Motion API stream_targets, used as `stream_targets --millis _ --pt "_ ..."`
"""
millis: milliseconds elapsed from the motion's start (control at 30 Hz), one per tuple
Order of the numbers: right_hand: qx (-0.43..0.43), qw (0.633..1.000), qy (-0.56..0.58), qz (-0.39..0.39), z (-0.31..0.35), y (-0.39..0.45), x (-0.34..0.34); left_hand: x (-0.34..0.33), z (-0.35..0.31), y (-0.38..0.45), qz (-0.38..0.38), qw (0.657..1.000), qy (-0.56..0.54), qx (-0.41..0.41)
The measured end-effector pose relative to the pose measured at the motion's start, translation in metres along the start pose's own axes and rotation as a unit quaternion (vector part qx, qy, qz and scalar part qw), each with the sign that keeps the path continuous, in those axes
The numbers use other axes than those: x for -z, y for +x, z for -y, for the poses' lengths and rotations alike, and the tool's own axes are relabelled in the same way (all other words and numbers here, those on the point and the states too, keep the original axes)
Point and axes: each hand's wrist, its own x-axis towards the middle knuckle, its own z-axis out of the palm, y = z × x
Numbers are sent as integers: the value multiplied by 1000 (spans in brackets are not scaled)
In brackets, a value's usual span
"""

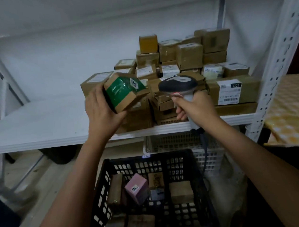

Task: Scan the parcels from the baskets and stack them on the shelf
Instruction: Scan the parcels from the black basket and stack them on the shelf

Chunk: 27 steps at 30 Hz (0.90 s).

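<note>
Cardboard, small and brown, wrapped round its middle with a band of glossy green tape: that is the parcel [126,92] in hand, tilted up in front of the white shelf board [40,128], at the left edge of the heap of stacked brown boxes [185,61]. The left hand [102,109] cups it from below and from its near side, fingers curled round one end, thumb out of sight. It looks light, since one hand carries it with ease, and stiff enough at the corners to take a squeeze; the taped band would likely be slick, so the bare cardboard ends seem the safer hold. A white label with numbers sits on the green face, turned up and to the right. Just right of the parcel, the right hand [192,106] is wrapped round the grey handle of a black-headed barcode scanner [177,85], a red glow at its nose; whether the beam meets the label I cannot tell. Below the parcel, under the shelf, a black plastic lattice basket [104,184] holds more parcels, among them a pink box [137,187]. A white basket [208,158] stands behind it.
</note>
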Motion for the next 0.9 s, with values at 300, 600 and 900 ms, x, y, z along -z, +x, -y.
stream_targets --millis 300,600,900 --pt "-5 999 -7 34 14 27 -17 -61 7 9 101 960 251 -69" --pt "-3 997 -18 76 11 46 -39 -60 22 21 -25 988 -60 141" --pt "-23 996 -14 81 6 50 -50 -29 24 42 98 734 -425 521"
